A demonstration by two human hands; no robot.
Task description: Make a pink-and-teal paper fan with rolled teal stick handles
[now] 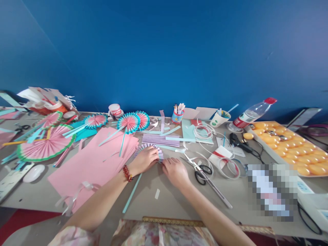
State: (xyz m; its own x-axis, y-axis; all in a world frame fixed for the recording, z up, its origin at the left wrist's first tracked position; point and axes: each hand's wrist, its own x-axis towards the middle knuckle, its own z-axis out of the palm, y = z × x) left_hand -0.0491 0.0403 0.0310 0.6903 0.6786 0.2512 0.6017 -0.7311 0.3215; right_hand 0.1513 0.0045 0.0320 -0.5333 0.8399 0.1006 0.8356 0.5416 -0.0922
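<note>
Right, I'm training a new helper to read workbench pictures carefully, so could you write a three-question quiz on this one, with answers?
1. On which wrist does the person wear the beaded bracelet?
2. True or false: the black-handled scissors lie to the right of the right hand.
3. Which colour is the pleated paper partly covered by the left hand?
A. Green
B. Lilac
C. Orange

Key:
1. The left wrist.
2. True.
3. B.
</note>
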